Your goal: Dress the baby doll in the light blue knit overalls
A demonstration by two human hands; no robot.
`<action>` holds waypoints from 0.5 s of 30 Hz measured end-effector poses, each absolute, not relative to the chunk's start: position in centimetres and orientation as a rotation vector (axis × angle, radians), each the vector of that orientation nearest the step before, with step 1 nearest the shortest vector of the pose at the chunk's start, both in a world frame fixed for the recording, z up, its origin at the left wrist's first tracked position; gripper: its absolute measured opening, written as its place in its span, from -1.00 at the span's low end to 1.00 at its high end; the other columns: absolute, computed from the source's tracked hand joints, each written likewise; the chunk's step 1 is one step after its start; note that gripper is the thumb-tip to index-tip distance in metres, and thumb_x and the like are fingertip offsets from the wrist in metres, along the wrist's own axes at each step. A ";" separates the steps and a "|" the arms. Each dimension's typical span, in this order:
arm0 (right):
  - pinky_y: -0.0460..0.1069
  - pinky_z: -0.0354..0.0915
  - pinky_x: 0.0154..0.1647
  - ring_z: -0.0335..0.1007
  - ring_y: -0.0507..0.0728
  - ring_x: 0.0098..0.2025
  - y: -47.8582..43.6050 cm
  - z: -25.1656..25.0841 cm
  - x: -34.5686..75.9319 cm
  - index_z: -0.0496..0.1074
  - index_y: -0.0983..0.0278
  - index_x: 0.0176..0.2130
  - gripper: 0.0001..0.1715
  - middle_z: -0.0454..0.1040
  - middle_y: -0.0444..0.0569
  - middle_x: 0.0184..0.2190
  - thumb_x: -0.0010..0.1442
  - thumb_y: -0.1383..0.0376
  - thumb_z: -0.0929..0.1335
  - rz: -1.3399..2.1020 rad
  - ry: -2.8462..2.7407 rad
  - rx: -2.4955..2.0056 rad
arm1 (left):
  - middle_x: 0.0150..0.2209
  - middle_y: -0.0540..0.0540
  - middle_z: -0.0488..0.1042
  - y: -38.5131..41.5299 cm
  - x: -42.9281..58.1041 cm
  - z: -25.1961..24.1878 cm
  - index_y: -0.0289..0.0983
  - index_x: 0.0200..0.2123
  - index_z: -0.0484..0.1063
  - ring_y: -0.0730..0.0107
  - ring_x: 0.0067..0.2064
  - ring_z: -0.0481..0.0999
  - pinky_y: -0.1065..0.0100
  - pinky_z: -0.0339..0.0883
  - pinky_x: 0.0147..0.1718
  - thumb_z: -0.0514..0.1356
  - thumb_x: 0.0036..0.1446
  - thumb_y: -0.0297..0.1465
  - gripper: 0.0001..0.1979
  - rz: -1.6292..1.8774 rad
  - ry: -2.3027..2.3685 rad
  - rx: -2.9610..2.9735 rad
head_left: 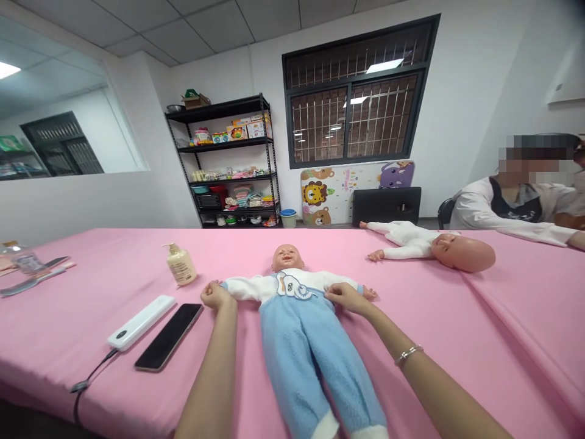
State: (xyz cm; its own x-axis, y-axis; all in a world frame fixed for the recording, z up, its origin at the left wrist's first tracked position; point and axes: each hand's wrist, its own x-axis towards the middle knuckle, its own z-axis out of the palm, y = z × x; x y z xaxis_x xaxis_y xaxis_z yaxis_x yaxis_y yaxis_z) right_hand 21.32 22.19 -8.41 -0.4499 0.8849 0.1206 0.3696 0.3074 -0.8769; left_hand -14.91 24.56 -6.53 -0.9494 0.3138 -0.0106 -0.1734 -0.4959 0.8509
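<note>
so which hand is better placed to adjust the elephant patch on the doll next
The right hand, I'd judge: it is on the doll, close beside the elephant patch, while the left hand is farther away, out at the end of one sleeve.

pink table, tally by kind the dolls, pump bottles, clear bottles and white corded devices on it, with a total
Dolls: 2 (blue-trousered doll, white-clothed doll)
Pump bottle: 1
Clear bottle: 1
White corded device: 1
Total: 5
</note>
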 end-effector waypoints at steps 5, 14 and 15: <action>-0.09 0.12 -0.50 0.20 0.04 -0.56 21.4 -11.7 19.6 0.25 0.33 -0.44 -0.54 0.28 -0.10 -0.60 0.03 -0.04 0.22 0.783 -1.353 -1.185 | -0.30 -0.02 0.25 23.1 -13.9 -5.7 -0.27 -0.33 0.27 0.29 -0.11 0.26 0.25 0.08 -0.03 0.07 -0.13 -0.67 -0.74 2.624 1.714 0.511; -0.10 0.09 -0.58 0.19 0.04 -0.61 20.8 -12.0 19.1 0.23 0.31 -0.42 -0.53 0.26 -0.14 -0.64 0.05 -0.06 0.23 0.790 -1.044 -1.179 | -0.35 -0.06 0.43 20.8 -1.8 -0.7 -0.29 -0.33 0.37 0.36 -0.29 0.42 0.39 0.27 -0.27 0.07 0.04 -0.49 -0.88 1.690 1.215 1.903; -0.11 0.09 -0.59 0.18 0.03 -0.61 20.8 -12.1 19.1 0.24 0.32 -0.42 -0.51 0.25 -0.14 -0.64 0.05 -0.08 0.24 0.791 -1.051 -1.162 | -0.35 -0.06 0.45 20.0 0.2 -0.5 -0.28 -0.32 0.39 0.36 -0.30 0.44 0.39 0.29 -0.28 0.05 0.06 -0.48 -0.86 1.417 1.101 2.103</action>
State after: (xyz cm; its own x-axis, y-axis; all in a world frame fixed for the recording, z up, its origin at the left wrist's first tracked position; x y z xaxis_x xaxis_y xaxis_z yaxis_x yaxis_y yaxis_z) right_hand 19.09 20.84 -12.14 0.3354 0.9121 0.2356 0.0266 0.2409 -0.9702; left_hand 0.17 20.02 -0.49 0.1870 0.7733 0.6058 0.3961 -0.6237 0.6739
